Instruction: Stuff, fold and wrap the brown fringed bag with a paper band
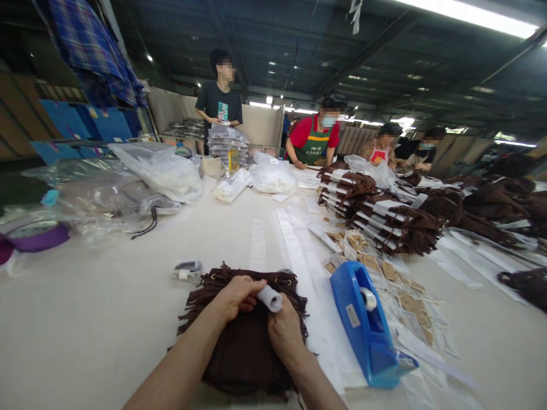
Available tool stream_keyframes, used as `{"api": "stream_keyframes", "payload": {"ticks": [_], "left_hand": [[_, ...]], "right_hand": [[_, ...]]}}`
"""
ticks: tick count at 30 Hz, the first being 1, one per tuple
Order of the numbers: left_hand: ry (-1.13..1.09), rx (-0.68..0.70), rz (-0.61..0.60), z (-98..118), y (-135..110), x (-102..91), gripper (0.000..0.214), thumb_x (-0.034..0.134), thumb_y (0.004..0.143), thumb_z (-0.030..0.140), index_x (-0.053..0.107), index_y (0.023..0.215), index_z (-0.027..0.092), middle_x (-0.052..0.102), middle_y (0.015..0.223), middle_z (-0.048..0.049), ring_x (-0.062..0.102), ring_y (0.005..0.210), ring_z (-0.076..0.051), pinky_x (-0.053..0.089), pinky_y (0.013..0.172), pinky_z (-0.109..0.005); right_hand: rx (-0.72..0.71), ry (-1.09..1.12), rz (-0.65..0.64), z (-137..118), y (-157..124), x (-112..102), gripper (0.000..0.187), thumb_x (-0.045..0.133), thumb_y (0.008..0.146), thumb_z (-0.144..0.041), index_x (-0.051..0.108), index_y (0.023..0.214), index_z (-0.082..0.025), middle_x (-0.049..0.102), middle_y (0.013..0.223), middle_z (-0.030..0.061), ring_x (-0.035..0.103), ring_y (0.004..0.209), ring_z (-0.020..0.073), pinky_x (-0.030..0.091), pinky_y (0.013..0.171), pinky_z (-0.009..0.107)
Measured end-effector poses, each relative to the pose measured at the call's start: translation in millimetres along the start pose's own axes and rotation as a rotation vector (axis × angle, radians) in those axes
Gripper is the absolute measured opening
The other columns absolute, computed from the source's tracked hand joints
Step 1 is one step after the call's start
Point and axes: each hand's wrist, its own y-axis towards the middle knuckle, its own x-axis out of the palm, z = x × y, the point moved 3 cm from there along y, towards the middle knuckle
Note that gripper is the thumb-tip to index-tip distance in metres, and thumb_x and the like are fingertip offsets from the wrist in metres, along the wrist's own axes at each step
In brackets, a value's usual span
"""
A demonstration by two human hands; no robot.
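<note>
A dark brown fringed bag (243,359) with metal eyelets lies flat on the table in front of me. Above its upper part is a small roll of white paper-like sheet (270,298), its open end facing me. My left hand (239,297) pinches the far end of this roll between thumb and fingers. My right hand (284,330) is closed around the near end. Which fingertips press on the bag cannot be seen. Just beyond the bag's top left corner lies a small clear plastic packet (188,271).
A blue tape dispenser (359,324) stands right of the bag, beside brown tags (410,307) and white paper strips (294,245). Stacked brown fringed bags (384,222) sit at the back right. Plastic bags (106,199) and purple tape (38,236) lie left. Several people work beyond.
</note>
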Motion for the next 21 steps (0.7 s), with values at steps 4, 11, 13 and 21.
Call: {"api": "stream_keyframes", "payload": {"ticks": [4, 11, 13, 21], "left_hand": [[0.057, 0.018, 0.039, 3, -3, 2.0, 0.030, 0.066, 0.070, 0.023, 0.040, 0.057, 0.017, 0.050, 0.044, 0.0049, 0.047, 0.041, -0.008, 0.032, 0.040, -0.018], [0.220, 0.052, 0.093, 4, 8, -1.9, 0.024, 0.057, 0.081, 0.016, 0.045, 0.060, 0.014, 0.040, 0.049, 0.0099, 0.037, 0.040, -0.004, 0.031, 0.040, -0.016], [0.311, 0.070, 0.110, 7, 11, -5.9, 0.022, 0.058, 0.081, 0.017, 0.047, 0.062, 0.014, 0.040, 0.049, 0.0101, 0.035, 0.038, -0.004, 0.032, 0.040, -0.017], [0.634, 0.240, 0.233, 6, 15, -19.7, 0.027, 0.072, 0.058, 0.011, 0.046, 0.063, 0.018, 0.049, 0.050, 0.0075, 0.050, 0.051, -0.011, 0.035, 0.049, -0.022]], "right_hand": [[0.040, 0.008, 0.046, 2, -1, 1, 0.025, 0.033, 0.077, -0.009, 0.057, 0.078, -0.016, 0.057, 0.071, 0.0054, 0.054, 0.065, 0.0166, 0.038, 0.058, 0.026], [0.037, 0.080, -0.004, -1, -1, -3, 0.029, 0.035, 0.080, -0.011, 0.062, 0.090, -0.016, 0.063, 0.085, 0.0073, 0.059, 0.080, 0.0179, 0.044, 0.071, 0.028], [0.031, 0.072, 0.029, 0, -2, -2, 0.032, 0.035, 0.080, -0.010, 0.061, 0.098, -0.014, 0.064, 0.092, 0.0092, 0.059, 0.087, 0.0187, 0.045, 0.079, 0.030], [-0.186, -0.129, -0.126, -15, -3, -3, 0.048, 0.037, 0.079, -0.001, 0.056, 0.115, -0.026, 0.058, 0.098, 0.0064, 0.054, 0.089, 0.0173, 0.046, 0.077, 0.028]]}}
